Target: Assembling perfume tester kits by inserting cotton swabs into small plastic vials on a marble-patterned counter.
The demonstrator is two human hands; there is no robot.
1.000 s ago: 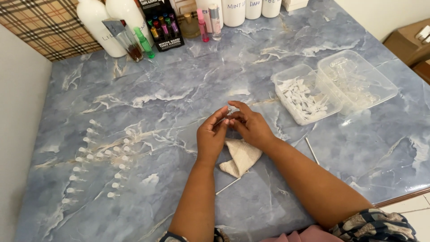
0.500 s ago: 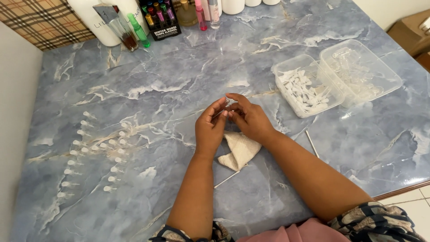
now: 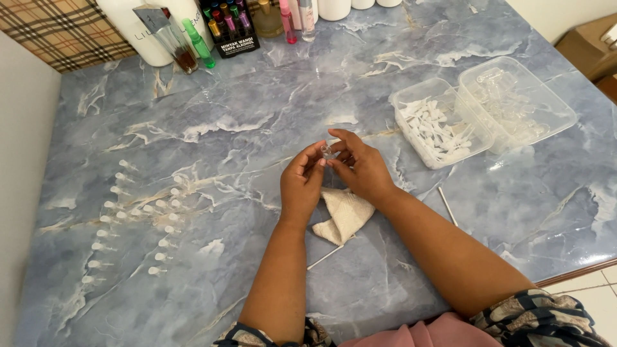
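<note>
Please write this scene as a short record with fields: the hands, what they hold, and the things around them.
surface: blue marble table
left hand: fingertips on a small clear vial
right hand: pinches the same vial
under hands: folded white cloth
left side: rows of small white-capped vials, lying flat
right side: two clear tubs, one with white parts, one with clear parts
near cloth: two thin white sticks
far edge: bottles
</note>
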